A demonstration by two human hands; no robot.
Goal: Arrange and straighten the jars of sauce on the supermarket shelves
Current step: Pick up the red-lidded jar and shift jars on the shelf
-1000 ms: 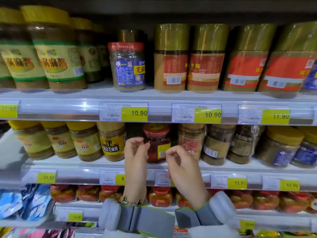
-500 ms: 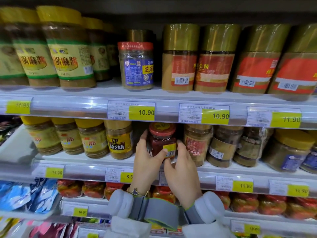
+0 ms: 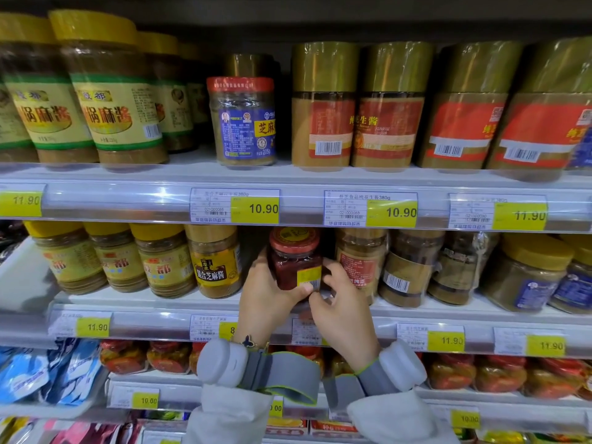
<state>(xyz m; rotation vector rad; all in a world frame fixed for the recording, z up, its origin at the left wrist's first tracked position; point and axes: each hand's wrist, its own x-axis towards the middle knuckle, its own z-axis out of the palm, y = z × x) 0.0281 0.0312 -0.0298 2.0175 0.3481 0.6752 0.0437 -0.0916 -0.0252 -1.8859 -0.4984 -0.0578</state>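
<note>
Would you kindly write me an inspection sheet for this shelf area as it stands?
Surface: middle shelf, white, price tags along its front rail.
Job's things: red-lidded jar of dark red sauce, upright between a yellow-labelled jar and a red-labelled jar.
Clutter: blue packets at lower left.
Grippers: left hand and right hand both close around the red-lidded jar's lower part; fingers cover its base.
Cables: nothing seen.
Surroundings: top shelf holds gold-lidded jars; a grey wristband on each wrist.
</note>
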